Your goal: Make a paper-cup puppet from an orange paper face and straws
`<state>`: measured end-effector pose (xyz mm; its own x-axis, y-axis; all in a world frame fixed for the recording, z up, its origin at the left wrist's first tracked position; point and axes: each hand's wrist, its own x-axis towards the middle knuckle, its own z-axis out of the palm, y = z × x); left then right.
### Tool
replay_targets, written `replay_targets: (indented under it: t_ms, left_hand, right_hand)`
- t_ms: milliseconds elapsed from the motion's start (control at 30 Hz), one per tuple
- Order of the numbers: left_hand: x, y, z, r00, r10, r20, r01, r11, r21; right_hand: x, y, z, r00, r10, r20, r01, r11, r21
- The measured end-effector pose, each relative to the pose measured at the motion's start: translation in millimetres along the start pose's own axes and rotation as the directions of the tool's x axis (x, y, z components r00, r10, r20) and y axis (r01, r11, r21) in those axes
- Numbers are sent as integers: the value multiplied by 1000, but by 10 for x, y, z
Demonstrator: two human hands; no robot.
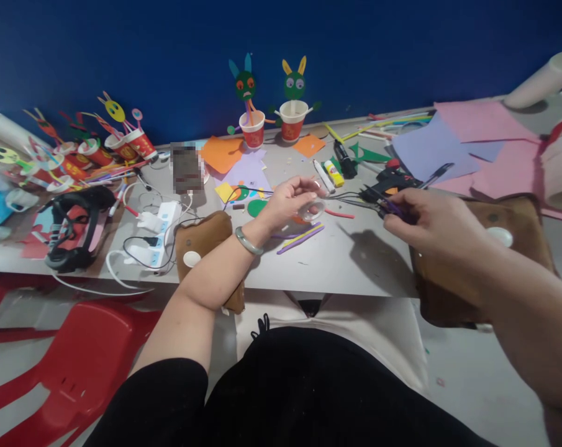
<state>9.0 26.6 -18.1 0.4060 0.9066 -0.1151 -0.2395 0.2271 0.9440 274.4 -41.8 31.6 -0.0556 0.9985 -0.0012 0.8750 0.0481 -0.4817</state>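
Observation:
My left hand [294, 202], with a bangle on its wrist, is closed round a roll of clear tape [314, 211] above the table. My right hand [423, 217] is closed on dark-handled scissors [395, 208], raised over the table to the right. Below my left hand lie purple and yellow sticks [300, 238] and a red stick [339, 214]. A green paper circle [257, 208] is left of that hand. Farther back stand a white marker [324, 176] and a yellow glue stick [333, 174], both lying down beside a black marker [344, 159].
Two paper cups [293, 127] with green puppet heads stand at the back. Pink paper [488, 133] and a brown pouch [476, 273] are at right; a power strip [162, 233], black headset [87, 226] and more cups [141, 144] at left. A red chair [89, 341] stands below.

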Motion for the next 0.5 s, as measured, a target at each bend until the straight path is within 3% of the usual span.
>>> replay_targets:
  t_ms: [167,333,500]
  left_hand:
    - [-20,-21,-17,1000,15,18,-15,1000,-9]
    - [-51,-3,-23,984,93,153,-101,994,48]
    - [-83,37,-18,974,9,224,-28,996,81]
  right_hand:
    - [37,-89,52,998,-31,62,23,992,123]
    - [72,-82,117,989,-120,88,102,977,187]
    - [148,39,185,978,-109,179,58,961,271]
